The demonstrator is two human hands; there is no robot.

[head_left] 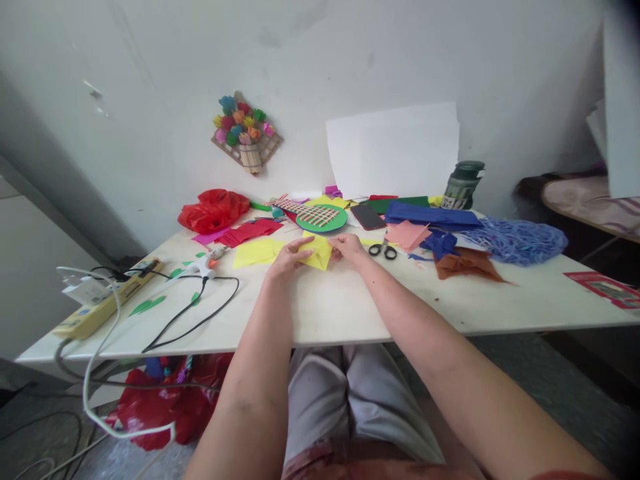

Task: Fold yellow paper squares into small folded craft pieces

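Yellow paper [318, 254] pinched on the table [350, 307] by left hand [289, 258] and right hand [349, 248].

Two hands [290, 259] [349, 248], one scissors [383, 250], one phone [367, 216], one bottle [463, 185]

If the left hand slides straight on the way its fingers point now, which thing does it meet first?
The left hand points forward and right, fingers resting on the yellow folded paper. Just past that paper lies the green round woven mat, probably the first thing met, though depth is hard to judge.

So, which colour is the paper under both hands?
Yellow: the folded paper under the left hand and right hand, head view.
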